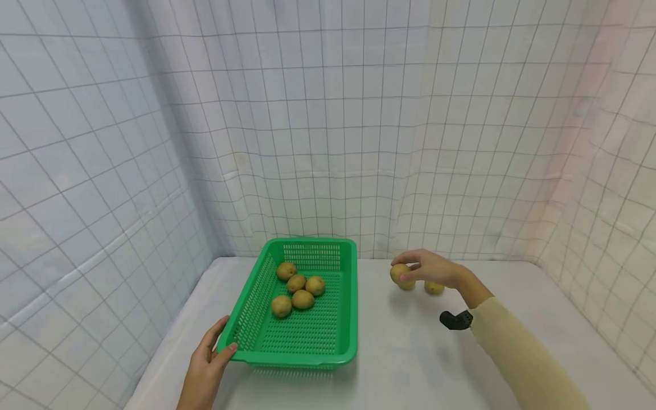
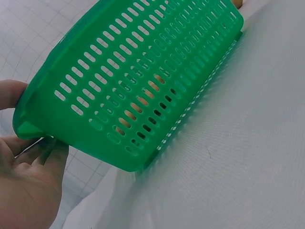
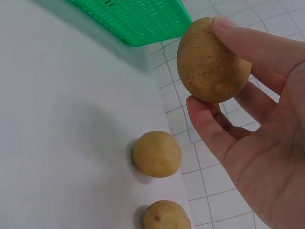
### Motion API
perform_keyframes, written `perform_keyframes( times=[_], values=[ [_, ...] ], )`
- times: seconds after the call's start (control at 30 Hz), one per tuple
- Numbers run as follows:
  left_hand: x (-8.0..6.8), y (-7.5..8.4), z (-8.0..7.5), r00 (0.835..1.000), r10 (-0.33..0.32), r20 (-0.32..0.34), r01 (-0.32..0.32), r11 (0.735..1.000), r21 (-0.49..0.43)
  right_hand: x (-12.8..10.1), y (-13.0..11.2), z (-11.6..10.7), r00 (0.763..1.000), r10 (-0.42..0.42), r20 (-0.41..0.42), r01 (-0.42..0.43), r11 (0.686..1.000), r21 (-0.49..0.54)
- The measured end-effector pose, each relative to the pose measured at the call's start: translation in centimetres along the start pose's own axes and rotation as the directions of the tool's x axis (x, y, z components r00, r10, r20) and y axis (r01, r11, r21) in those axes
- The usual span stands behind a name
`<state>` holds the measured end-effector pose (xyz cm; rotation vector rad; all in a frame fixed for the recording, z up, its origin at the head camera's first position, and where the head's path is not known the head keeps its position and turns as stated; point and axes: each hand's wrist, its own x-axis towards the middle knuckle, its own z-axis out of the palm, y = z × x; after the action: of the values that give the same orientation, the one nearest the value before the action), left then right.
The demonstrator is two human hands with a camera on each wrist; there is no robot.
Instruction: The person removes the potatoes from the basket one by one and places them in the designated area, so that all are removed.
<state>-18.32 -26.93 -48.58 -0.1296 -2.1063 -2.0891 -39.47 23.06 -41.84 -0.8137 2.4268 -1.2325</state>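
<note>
my right hand (image 1: 435,269) pinches brown oval potato (image 3: 212,59), lifted at 3 o'clock of green slotted plastic basket (image 1: 342,296); my left hand (image 1: 207,364) grips its corner. fingertip pinch loose: potato could slip, roll off white table (image 1: 405,364).

No readable text, labels, brands or numbers anywhere. Green slotted plastic basket (image 1: 328,341), brownish round potatoes (image 1: 296,283), white grid-lined backdrop (image 1: 328,125): all plain, unmarked.
</note>
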Motion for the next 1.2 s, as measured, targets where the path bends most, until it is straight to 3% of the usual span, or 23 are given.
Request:
perform_keyframes(
  times=[0.73,1.2],
  values=[
    [-0.2,0.3,-0.2,1.000,0.006,0.001,-0.006,1.000,-0.027,-3.3,3.2,-2.0,0.987,0.114,-0.113,-0.103,0.990,0.092],
    [-0.1,0.2,0.0,1.000,0.020,0.018,-0.020,1.000,-0.020,-5.9,6.2,-3.2,0.969,0.133,-0.206,-0.113,0.988,0.107]
  ],
)
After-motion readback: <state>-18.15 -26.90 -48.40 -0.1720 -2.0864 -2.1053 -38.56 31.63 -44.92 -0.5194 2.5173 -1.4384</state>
